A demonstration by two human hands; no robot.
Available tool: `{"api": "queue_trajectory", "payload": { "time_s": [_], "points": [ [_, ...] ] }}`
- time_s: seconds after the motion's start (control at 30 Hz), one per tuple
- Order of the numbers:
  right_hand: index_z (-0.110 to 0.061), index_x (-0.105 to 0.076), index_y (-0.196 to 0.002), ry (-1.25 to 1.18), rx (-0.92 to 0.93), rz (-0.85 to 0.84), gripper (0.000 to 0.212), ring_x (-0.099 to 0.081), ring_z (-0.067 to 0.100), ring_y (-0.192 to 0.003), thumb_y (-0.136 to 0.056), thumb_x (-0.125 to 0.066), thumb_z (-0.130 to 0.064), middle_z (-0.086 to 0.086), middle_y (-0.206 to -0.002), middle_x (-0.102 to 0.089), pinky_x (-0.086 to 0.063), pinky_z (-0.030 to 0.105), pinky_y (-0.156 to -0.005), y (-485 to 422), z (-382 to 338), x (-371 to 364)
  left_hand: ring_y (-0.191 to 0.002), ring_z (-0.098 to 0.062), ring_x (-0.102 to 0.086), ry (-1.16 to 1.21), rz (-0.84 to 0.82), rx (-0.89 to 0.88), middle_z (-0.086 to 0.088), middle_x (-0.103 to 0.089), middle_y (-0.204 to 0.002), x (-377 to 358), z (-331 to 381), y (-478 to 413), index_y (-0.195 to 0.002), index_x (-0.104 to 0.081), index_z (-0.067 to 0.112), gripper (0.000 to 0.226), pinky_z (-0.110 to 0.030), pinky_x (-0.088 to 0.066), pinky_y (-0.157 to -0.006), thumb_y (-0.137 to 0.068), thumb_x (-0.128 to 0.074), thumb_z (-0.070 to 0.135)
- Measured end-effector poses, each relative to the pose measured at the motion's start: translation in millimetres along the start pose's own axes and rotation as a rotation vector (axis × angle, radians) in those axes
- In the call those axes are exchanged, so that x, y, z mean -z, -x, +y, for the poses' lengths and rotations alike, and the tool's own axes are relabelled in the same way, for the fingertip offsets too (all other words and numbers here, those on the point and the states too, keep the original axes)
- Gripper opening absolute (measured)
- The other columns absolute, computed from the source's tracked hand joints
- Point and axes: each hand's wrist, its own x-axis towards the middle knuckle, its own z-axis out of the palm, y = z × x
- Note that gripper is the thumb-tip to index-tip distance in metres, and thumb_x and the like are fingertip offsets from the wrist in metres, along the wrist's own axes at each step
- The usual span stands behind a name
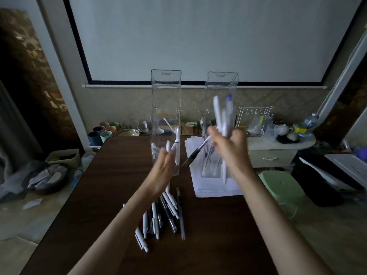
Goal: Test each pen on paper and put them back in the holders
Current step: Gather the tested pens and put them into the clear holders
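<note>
Loose pens [155, 219] are piled on the dark table [95, 195], partly under the left forearm. Left hand [161, 171] is spread open with straight fingers, right up against the left holder [165, 92], which has a few white pens inside. Right hand [231, 149] is clenched round a blurry bunch of pens [217, 112] in front of the right holder [221, 86], which stands on sheets of paper [208, 189].

Home, lived-in multi-use rm: projector screen [198, 36] on wall above the fingers [167, 158]; pastel mugs [105, 135] & plate [127, 132] to their left; dish rack [255, 116], teapot [284, 129], plastic stool [282, 185] to their right.
</note>
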Motion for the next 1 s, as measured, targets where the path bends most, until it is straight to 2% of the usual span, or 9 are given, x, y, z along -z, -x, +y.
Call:
{"api": "queue_trajectory", "payload": {
  "time_s": [0.17, 0.3, 0.4, 0.5, 0.6, 0.7, 0.8, 0.9, 1.0],
  "points": [
    [-0.018, -0.057, -0.069, -0.007, 0.105, 0.281, 0.022, -0.044, 0.003, -0.042, -0.089, -0.062, -0.025, 0.004, -0.059, -0.054, -0.036, 0.021, -0.043, -45.3, -2.3, 37.8, -0.063, -0.005, -0.053, 0.056, 0.257, -0.152, -0.013, -0.046, -0.094, 32.4, 25.4, -55.7, -0.092, -0.058, 0.019, 0.021, -0.016, -0.046, -0.057, -0.099, -0.038, 0.022],
    [-0.017, -0.059, -0.073, 0.042, 0.089, 0.306, 0.018, -0.049, 0.011, -0.050, -0.088, -0.062, -0.026, 0.003, -0.064, -0.058, -0.039, 0.027, -0.050, -73.7, 9.3, 37.8, -0.057, -0.007, -0.038, 0.066, 0.411, -0.191, 0.000, -0.044, -0.067, 41.2, 33.7, -95.2, -0.089, -0.059, 0.019, 0.016, -0.020, -0.034, -0.052, -0.098, -0.046, 0.019],
    [-0.004, -0.063, -0.079, 0.197, 0.060, 0.293, 0.025, -0.049, 0.014, -0.049, -0.089, -0.062, -0.027, 0.003, -0.061, -0.056, -0.037, 0.023, -0.045, -80.7, 22.6, 31.4, -0.064, -0.014, -0.046, -0.095, 0.443, -0.091, -0.003, -0.055, -0.075, 40.9, 20.0, -116.5, -0.096, -0.061, 0.010, 0.013, -0.020, -0.035, -0.052, -0.095, -0.052, 0.019],
    [-0.001, -0.062, -0.074, 0.349, -0.074, 0.148, 0.038, -0.051, 0.016, -0.048, -0.087, -0.064, -0.036, 0.009, -0.062, -0.060, -0.039, 0.024, -0.048, -81.5, 39.5, 28.1, -0.070, -0.014, -0.055, -0.343, 0.310, 0.160, -0.008, -0.061, -0.090, 42.0, 8.2, -121.5, -0.117, -0.055, 0.002, 0.039, -0.017, -0.041, -0.056, -0.086, -0.066, 0.022],
    [-0.010, -0.050, -0.092, 0.105, -0.132, 0.059, 0.026, -0.043, 0.003, -0.038, -0.093, -0.056, -0.035, 0.004, -0.062, -0.054, -0.034, 0.018, -0.039, -66.3, 44.8, 25.4, -0.076, -0.014, -0.057, -0.296, 0.329, 0.188, -0.005, -0.059, -0.095, 37.5, 7.6, -107.5, -0.132, -0.039, 0.006, 0.065, -0.018, -0.043, -0.059, -0.082, -0.070, 0.033],
    [-0.017, -0.043, -0.097, -0.243, -0.132, -0.084, 0.013, -0.037, 0.003, -0.036, -0.096, -0.051, -0.028, 0.005, -0.064, -0.051, -0.029, 0.015, -0.035, -45.8, 41.5, 21.5, -0.060, -0.001, -0.054, -0.234, 0.283, 0.067, 0.002, -0.058, -0.080, 29.1, 11.8, -85.2, -0.115, -0.051, 0.008, 0.039, -0.013, -0.039, -0.050, -0.087, -0.064, 0.031],
    [-0.010, -0.047, -0.099, -0.424, -0.193, -0.332, 0.023, -0.036, 0.008, -0.039, -0.090, -0.053, -0.030, 0.001, -0.060, -0.053, -0.031, 0.016, -0.037, -23.6, 39.1, 11.0, -0.045, 0.003, -0.047, -0.141, 0.105, -0.029, 0.002, -0.053, -0.064, 23.7, 10.7, -59.4, -0.091, -0.060, 0.000, 0.021, -0.014, -0.039, -0.048, -0.091, -0.055, 0.020],
    [-0.007, -0.048, -0.099, -0.466, -0.224, -0.387, 0.033, -0.036, 0.009, -0.045, -0.082, -0.056, -0.034, -0.002, -0.057, -0.045, -0.032, 0.019, -0.044, -2.7, 42.3, -11.2, -0.062, -0.002, -0.058, -0.078, -0.064, -0.018, -0.005, -0.061, -0.075, 21.5, 6.3, -31.3, -0.094, -0.061, 0.013, 0.016, -0.017, -0.047, -0.058, -0.087, -0.058, 0.027],
    [-0.010, -0.048, -0.094, -0.585, -0.264, -0.328, 0.023, -0.036, 0.011, -0.050, -0.087, -0.053, -0.032, -0.001, -0.056, -0.037, -0.034, 0.020, -0.049, 14.1, 50.0, -37.9, -0.091, -0.011, -0.065, 0.026, -0.343, 0.099, -0.007, -0.067, -0.099, 15.0, -8.2, -5.6, -0.109, -0.056, 0.017, 0.040, -0.026, -0.053, -0.079, -0.077, -0.070, 0.038]
  ]
}}
